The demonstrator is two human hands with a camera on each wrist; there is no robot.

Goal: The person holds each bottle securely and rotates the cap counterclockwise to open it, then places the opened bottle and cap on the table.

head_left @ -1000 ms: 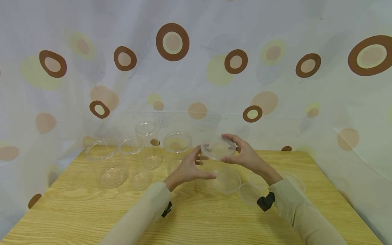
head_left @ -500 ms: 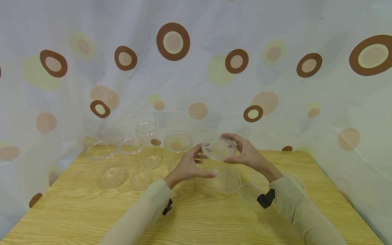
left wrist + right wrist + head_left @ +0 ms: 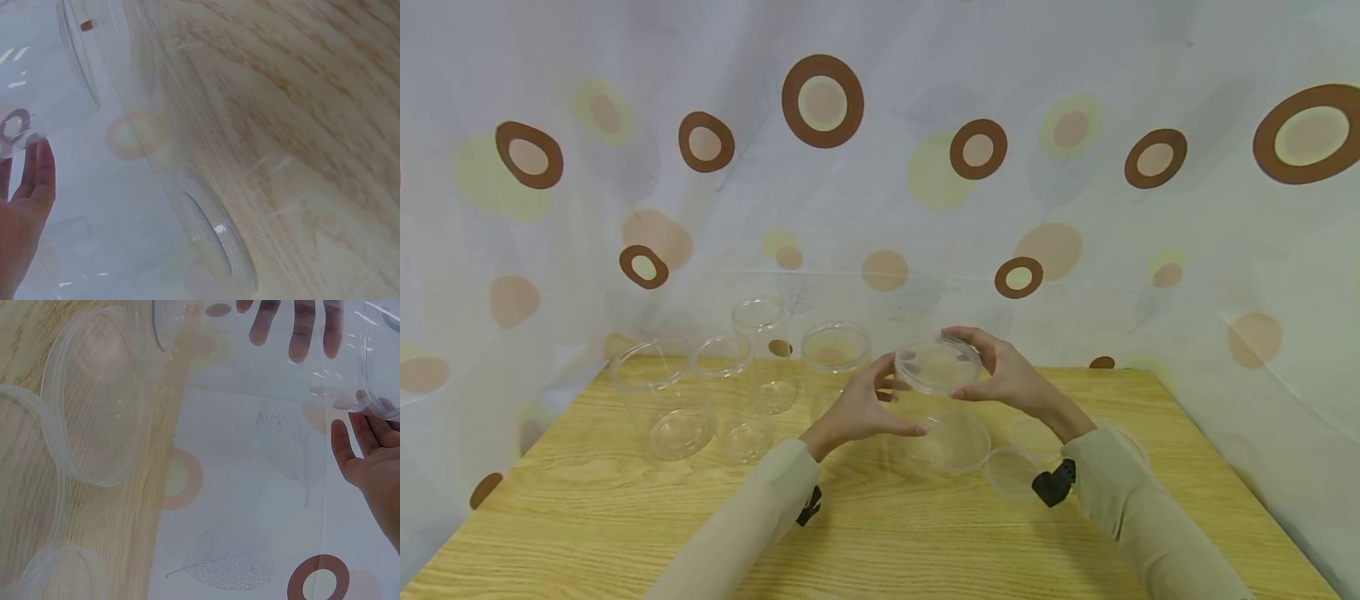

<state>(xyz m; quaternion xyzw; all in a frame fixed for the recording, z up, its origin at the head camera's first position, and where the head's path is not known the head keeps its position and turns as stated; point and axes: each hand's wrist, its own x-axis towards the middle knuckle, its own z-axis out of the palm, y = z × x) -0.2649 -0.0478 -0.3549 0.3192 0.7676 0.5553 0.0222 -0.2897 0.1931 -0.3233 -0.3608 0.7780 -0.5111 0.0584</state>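
My left hand (image 3: 861,410) grips the side of a clear plastic jar (image 3: 281,378), its fingers behind and its thumb in front. The jar's walls are hard to make out in the head view. Through the clear wall, several fingers (image 3: 302,331) show in the right wrist view. On top of the jar is a clear round lid (image 3: 937,371). My right hand (image 3: 1011,379) holds that lid by its right edge, fingers at the back and thumb at the front. How tightly the lid fits cannot be told.
Several other clear jars stand on the left: a wide one (image 3: 651,387), a small one (image 3: 721,375), a tall one (image 3: 758,315) and a middle one (image 3: 835,367). Clear lids, including a large one (image 3: 962,446) and a small one (image 3: 1011,483), lie on the wooden table (image 3: 887,550).
My right thumb has shifted slightly right along the lid's front edge. My left hand, the jar and the things on the table stay almost where they were.
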